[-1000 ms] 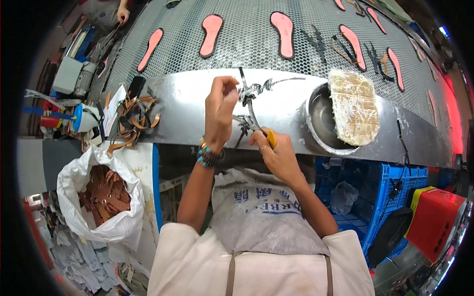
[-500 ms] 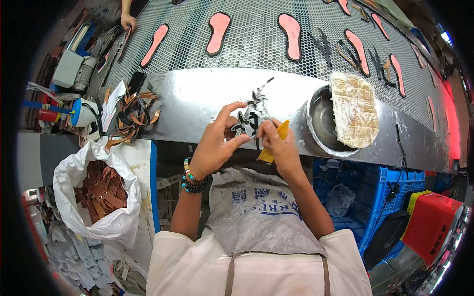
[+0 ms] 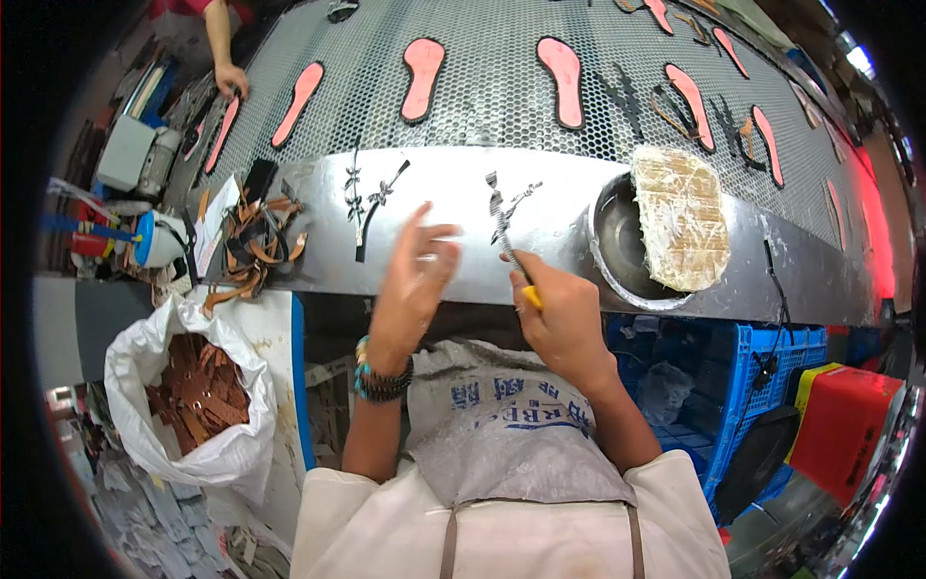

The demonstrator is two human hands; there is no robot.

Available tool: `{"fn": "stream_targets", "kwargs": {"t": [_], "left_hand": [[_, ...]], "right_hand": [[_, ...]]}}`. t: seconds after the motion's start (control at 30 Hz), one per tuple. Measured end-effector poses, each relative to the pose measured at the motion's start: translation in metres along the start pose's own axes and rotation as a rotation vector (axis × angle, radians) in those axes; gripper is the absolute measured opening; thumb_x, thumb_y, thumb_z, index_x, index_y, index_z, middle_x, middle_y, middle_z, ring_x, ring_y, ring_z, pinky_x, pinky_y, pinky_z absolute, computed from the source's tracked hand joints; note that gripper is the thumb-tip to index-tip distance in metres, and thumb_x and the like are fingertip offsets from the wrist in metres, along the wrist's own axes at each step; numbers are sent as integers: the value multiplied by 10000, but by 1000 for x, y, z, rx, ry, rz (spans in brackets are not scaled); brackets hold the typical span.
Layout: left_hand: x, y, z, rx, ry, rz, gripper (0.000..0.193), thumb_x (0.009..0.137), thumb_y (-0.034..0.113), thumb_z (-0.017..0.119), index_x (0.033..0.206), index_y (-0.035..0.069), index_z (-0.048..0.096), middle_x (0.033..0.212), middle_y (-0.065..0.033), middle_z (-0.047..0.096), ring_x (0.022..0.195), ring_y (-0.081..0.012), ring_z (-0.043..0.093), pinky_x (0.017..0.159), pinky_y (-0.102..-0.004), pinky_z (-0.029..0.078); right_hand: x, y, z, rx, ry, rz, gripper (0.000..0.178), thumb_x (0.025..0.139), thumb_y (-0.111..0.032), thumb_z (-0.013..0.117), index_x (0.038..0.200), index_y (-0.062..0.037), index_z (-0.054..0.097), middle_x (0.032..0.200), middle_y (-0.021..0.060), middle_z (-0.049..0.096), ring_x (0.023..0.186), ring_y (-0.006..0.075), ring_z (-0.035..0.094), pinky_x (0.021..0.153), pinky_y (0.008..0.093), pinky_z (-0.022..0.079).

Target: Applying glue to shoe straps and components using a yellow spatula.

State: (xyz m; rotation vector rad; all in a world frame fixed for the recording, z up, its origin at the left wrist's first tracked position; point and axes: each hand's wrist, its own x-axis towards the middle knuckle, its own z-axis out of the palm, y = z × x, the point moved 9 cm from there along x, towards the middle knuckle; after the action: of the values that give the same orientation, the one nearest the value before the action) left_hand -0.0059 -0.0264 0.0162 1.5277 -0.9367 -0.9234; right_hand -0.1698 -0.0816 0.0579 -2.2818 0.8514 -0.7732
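While the spread left hand [image 3: 415,282] holds nothing, the right hand [image 3: 564,311], grasping a yellow tool [image 3: 532,297], is nearer the central strap [image 3: 496,206], which lies ahead, long axis pointing away.

Top is a cream, short-sleeved shirt [image 3: 535,540], with the left sleeve [image 3: 333,502] at 8 o'clock and the right sleeve [image 3: 680,497] at 4 o'clock from the apron's middle. Grey cloth apron [image 3: 526,468] over the front, whitish smudges along its upper part, blue printing [image 3: 521,410] toward 12 o'clock, two thin brown straps [image 3: 450,545] running at 7 and 5 o'clock. Left wrist [image 3: 390,353] at 10 o'clock has stacked beaded bracelets [image 3: 388,386]: mostly black, some turquoise.
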Motion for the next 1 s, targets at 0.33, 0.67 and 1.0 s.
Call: {"fn": "stream_targets", "kwargs": {"t": [0.33, 0.67, 1.0], "left_hand": [[28, -16, 48, -699, -118, -168, 415, 1036, 149, 546, 1408, -16, 463, 1054, -166, 695, 930, -225, 704, 824, -361, 587], [-5, -38, 153, -476, -1057, -515, 330, 1062, 241, 480, 1204, -52, 534, 902, -165, 699, 687, -219, 704, 606, -310, 576], [1, -67, 155, -399, -1167, -679, 340, 1058, 228, 485, 1197, -73, 561, 788, -159, 682, 576, -204, 674, 531, -290, 567]], "right_hand": [[-31, 27, -59, 132, -227, 156, 235, 935, -109, 658, 1142, 2, 673, 921, 168, 662, 791, 263, 680, 695, 340, 546], [-35, 99, -108, 213, 278, 250, 131, 882, -24, 697, 1004, 9, 730, 859, 98, 672, 746, 178, 623, 675, 288, 496], [-42, 105, -119, -72, 431, 210, 129, 811, -62, 740, 937, -45, 757, 837, 103, 708, 827, 281, 598, 795, 380, 449]]}}
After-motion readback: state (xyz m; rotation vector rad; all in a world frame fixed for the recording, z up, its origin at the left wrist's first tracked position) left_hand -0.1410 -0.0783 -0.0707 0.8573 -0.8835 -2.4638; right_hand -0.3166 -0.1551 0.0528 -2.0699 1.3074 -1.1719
